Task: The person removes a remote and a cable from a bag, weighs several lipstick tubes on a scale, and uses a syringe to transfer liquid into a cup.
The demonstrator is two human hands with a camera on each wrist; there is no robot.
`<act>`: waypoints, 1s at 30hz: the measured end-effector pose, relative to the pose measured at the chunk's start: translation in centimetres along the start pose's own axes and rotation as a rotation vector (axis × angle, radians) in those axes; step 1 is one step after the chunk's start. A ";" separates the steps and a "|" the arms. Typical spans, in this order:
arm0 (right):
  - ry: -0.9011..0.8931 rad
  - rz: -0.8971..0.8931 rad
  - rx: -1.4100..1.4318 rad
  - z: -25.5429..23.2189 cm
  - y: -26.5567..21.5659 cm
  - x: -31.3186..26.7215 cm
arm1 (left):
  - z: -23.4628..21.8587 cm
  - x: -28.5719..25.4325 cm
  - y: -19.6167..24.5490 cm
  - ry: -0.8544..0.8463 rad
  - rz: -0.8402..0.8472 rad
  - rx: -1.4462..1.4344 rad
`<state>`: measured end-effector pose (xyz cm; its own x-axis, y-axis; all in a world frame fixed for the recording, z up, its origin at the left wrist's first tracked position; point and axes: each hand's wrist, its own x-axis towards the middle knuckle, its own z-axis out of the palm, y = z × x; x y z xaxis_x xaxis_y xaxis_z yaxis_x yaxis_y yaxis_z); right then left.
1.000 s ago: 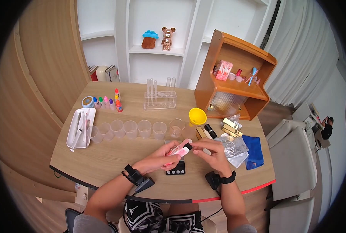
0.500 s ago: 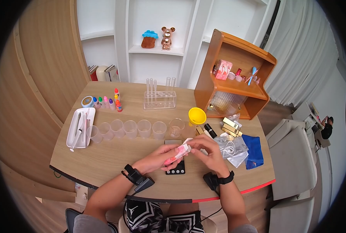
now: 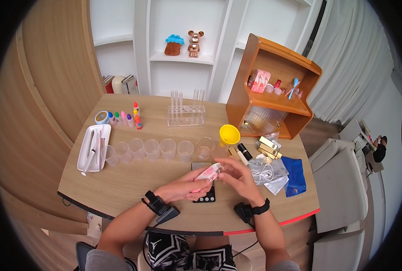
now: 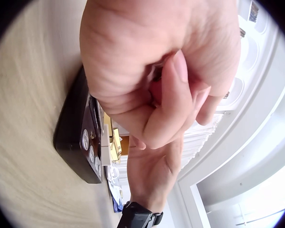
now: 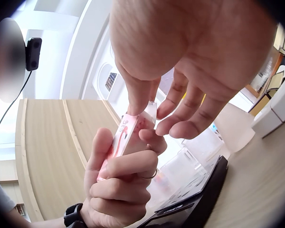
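A slim pink-and-white cardboard box with a flamingo print is held up at a slant over the table. My left hand grips its lower part, fingers curled round it. At the upper, white end, the thumb and forefinger of my right hand pinch the box by its end flap; the other fingers hang loose in the right wrist view. Inside the box is hidden from sight. Beneath the hands lies a black digital scale with round buttons, partly covered by them.
Several clear plastic cups line up behind the hands. A white tray with a syringe stands left. A yellow funnel, gold tubes, plastic bags and a blue cloth lie right. Farther back are a test-tube rack and wooden shelf.
A black end showing at the box's opening a second ago has gone out of sight into the box. My right fingers have shifted onto the white end flap; the left hand keeps its grip.
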<state>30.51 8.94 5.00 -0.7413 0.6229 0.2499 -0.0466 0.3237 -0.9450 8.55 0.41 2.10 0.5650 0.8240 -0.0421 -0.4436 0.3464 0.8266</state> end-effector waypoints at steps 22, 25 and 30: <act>0.111 0.176 0.322 0.2 0.4 0.0 | 0.1 0.2 0.1 0.058 -0.039 0.152; 0.116 0.142 0.352 0.4 0.2 -0.2 | 0.4 0.2 0.0 0.098 0.019 0.166; 0.093 0.162 0.284 0.4 0.1 -0.1 | 1.3 0.2 0.5 0.136 0.047 0.165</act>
<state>30.29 8.65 4.78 -0.6904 0.7168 0.0976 -0.1276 0.0121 -0.9917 9.39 0.18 3.20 0.4425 0.8942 -0.0675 -0.3408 0.2374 0.9097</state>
